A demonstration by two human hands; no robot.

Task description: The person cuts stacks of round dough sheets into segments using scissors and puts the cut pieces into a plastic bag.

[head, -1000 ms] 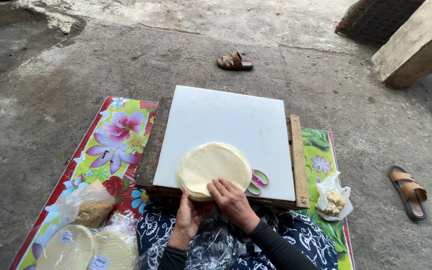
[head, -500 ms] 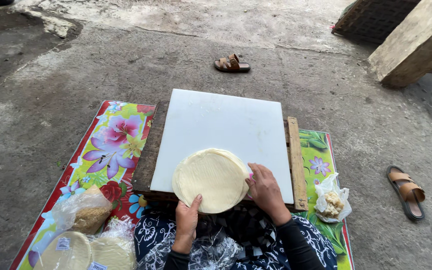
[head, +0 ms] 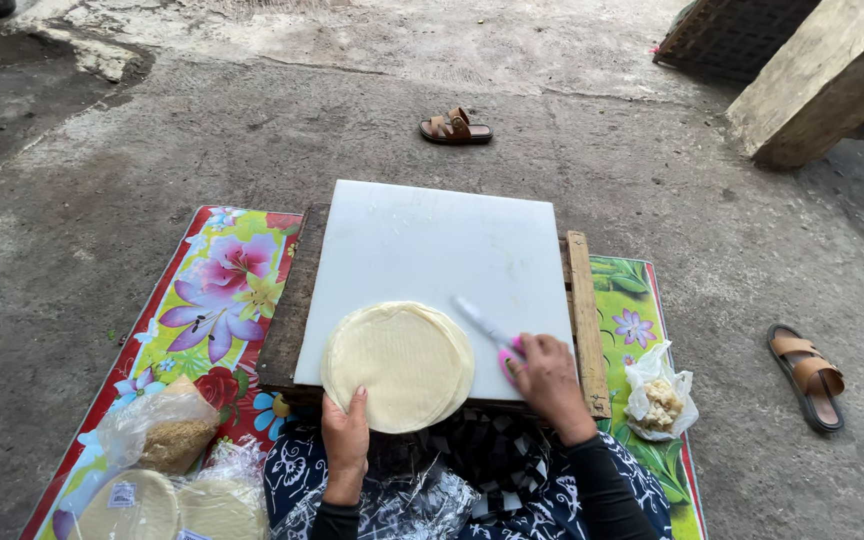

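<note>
A single camera, worn on the person's head, looks steeply down and forward over the white board (head: 432, 270). The board sits near the centre of the frame, close below the lens. Beyond it the view reaches across bare concrete ground (head: 102, 170) to a sandal (head: 455, 128). No second view shares the scene.

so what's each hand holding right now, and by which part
Right hand grips the pink-handled tool by its handle. Left hand touches the round wrappers' near edge.
</note>
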